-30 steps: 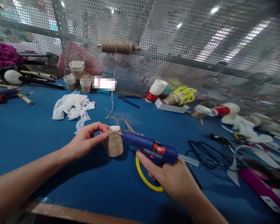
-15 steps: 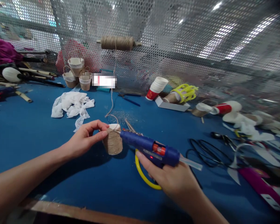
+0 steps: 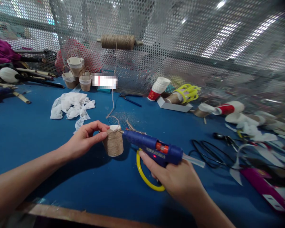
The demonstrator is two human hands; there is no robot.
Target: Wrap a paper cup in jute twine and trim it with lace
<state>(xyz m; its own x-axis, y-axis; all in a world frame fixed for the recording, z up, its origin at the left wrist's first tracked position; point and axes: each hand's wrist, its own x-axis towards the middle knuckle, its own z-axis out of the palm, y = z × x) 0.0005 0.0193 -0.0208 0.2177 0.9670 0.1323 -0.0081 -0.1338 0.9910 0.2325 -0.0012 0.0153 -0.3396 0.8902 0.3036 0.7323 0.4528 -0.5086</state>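
L hand (image 3: 89, 136): pinching twine-wrapped cup (image 3: 114, 146). R hand (image 3: 178, 180): gripping glue gun (image 3: 142, 141). I'd flag burn risk: nozzle (image 3: 121, 131) nr fingertips (image 3: 104, 135), exact gap unclear.

Mesh wall (image 3: 142, 19): grey perforated metal, it is standing behind the table from ten o'clock to two.
Rails: one rail (image 3: 26, 24) is crossing the wall at ten o'clock, a second rail (image 3: 216, 61) at two.
Blue tabletop (image 3: 85, 193): it is spreading wide below the wall.
Front edge (image 3: 68, 214): brown, it is showing at seven o'clock.
Light: a small bright spot (image 3: 220, 4) is shining at one o'clock; pale bands (image 3: 220, 38) are glowing at two.
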